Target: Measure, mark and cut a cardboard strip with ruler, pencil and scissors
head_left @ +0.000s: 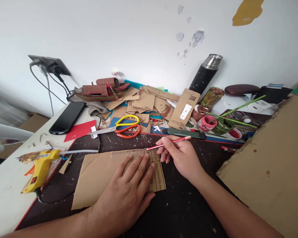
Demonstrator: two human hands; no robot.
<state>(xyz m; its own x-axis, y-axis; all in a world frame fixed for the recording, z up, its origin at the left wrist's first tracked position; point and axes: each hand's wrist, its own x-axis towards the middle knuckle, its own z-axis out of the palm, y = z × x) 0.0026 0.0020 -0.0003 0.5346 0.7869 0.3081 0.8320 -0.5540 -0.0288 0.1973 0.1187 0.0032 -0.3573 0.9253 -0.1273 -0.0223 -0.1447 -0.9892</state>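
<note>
A piece of brown cardboard [91, 177] lies flat on the dark mat, with printed lettering at its right end. My left hand [126, 188] rests palm down on it, fingers stretched out and slightly apart. Beneath those fingers, near the far edge, is what looks like a clear ruler [119, 154], partly hidden. My right hand [180, 155] grips a red pencil [173, 141], its tip at the cardboard's far edge, just beyond my left fingertips. Yellow-and-orange-handled scissors [121, 128] lie behind the cardboard, and a green utility knife [185, 133] lies beyond my right hand.
On the left are a yellow glue gun [41, 170] with its cord and a black phone [67, 118]. Cardboard scraps [144, 99], a model boat [99, 92], a thermos [206, 74] and paint jars [208, 123] line the wall. A large cardboard panel [270, 165] stands at right.
</note>
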